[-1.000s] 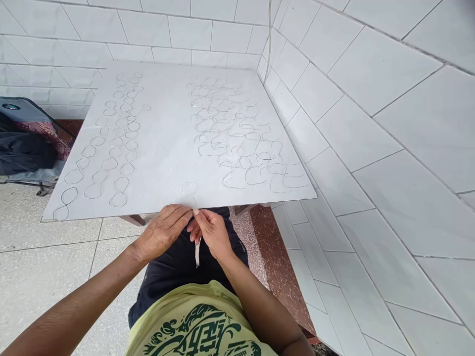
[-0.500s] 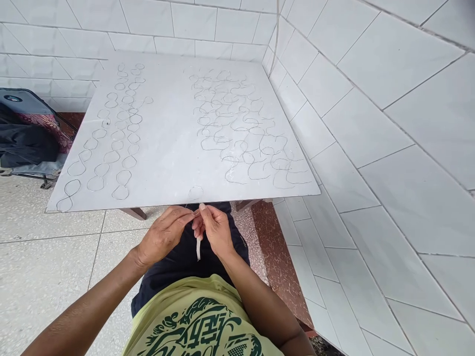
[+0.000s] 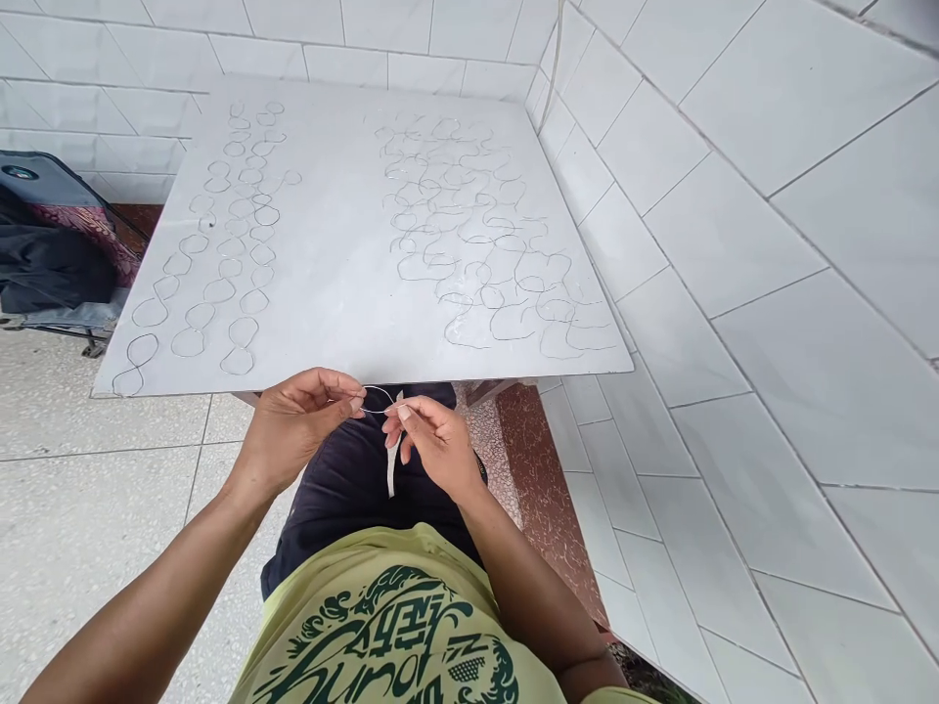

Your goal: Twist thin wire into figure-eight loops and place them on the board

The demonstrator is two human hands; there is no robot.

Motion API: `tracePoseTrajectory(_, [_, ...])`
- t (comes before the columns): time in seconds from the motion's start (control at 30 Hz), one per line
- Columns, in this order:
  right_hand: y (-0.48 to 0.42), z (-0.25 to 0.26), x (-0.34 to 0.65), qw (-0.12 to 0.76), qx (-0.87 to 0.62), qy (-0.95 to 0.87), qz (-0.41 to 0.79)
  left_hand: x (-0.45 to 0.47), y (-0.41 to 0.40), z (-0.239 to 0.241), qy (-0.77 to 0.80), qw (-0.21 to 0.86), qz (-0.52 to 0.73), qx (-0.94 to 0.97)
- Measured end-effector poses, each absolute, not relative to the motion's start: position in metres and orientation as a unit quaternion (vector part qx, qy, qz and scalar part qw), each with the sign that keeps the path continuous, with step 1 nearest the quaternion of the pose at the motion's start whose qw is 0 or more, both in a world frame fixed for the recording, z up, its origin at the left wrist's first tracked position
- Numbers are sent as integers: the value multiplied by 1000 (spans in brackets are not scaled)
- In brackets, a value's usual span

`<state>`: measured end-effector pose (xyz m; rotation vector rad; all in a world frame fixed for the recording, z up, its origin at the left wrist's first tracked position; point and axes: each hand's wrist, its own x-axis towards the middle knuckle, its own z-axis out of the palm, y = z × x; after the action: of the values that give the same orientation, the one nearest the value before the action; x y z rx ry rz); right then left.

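Observation:
A thin wire loop (image 3: pixel 380 388) stretches between my two hands, just off the table's front edge. My left hand (image 3: pixel 304 422) pinches the loop's left end between thumb and fingers. At the loop's right end, my right hand (image 3: pixel 432 438) pinches it with thumb and index finger, its other fingers curled below. Ahead, on the white tabletop (image 3: pixel 330 293), lie rows of wire twisted into figure-eight shapes (image 3: pixel 240 345) at the left. Loose curved wires (image 3: pixel 484 244) are spread over the right side. A pale strip (image 3: pixel 391 469) hangs below my right hand against the dark trousers.
White tiled walls (image 3: pixel 770 293) border the table at the back and right. On the left stands a folding chair (image 3: pixel 55 186) with dark cloth (image 3: pixel 51 264) on it. The floor (image 3: pixel 95 440) is pale speckled stone.
My hands have moved apart and slightly up. The wire loop, earlier standing above my fingers over the table edge, is now held sideways between both hands.

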<state>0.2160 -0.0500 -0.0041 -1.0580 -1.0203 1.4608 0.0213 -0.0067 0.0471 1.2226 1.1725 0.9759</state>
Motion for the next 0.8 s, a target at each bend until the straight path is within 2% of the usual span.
tracePoseTrajectory(0.17, [-57, -9, 203, 547, -392, -281, 684, 22, -6, 51, 482, 618, 428, 449])
tracePoseTrajectory(0.33, [-60, -6, 199, 533, -372, -205, 731, 22, -13, 46, 410, 681, 402, 454])
tracePoseTrajectory(0.67, [-61, -9, 210, 350, -311, -224, 854, 29, -16, 22, 371, 525, 345, 684])
tracePoseTrajectory(0.73, [-60, -14, 213, 338, -352, -270, 830, 29, -16, 21, 375, 510, 350, 690])
tracePoseTrajectory(0.8, [-59, -18, 217, 371, -440, -343, 743, 28, -18, 19, 390, 474, 365, 700])
